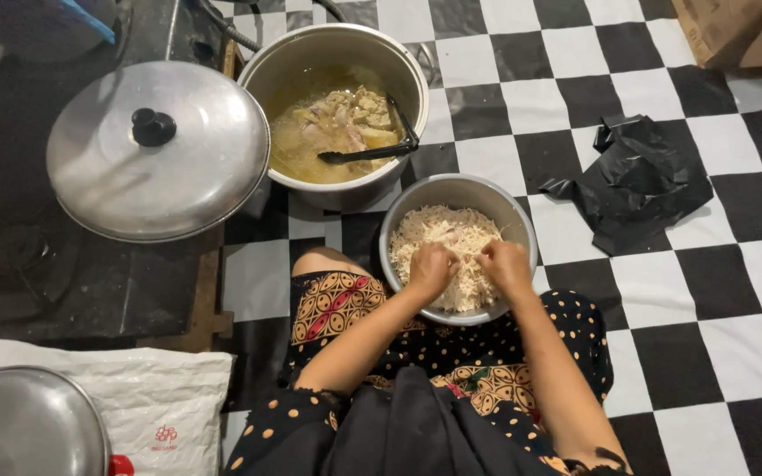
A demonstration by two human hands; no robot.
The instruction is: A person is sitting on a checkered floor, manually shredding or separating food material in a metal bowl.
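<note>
A round grey metal bowl point(522, 220) full of pale shredded meat point(447, 238) is seen on the black and white checked floor point(716, 308), right in front of the seated person's knees. Both hands are held inside the bowl, over its near edge at 6 o'clock. The left hand point(431, 267) is curled at about 7 o'clock of the bowl, and the right hand point(503, 264) is curled at about 5 o'clock. The fingers of each hand are bent down and closed on a small bit of the shreds, so a pinch is shown, not a flat spread. The two hands are close together but are not pressed on each other. Neither hand is nearer to the meat; both are touching it. The heap of shreds is spread away from the hands toward 12 o'clock. Both forearms are stretched forward from the lap, with the wrists bent down.

A big silver pot point(310, 53) with yellow broth and pale cooked pieces is set just past the bowl at 11 o'clock, and a black ladle point(372, 152) is rested in it. A round silver lid with a black knob point(157, 150) is laid at 9 o'clock of the pot. A crumpled black plastic bag point(641, 181) is left on the floor at 2 o'clock of the bowl.
</note>
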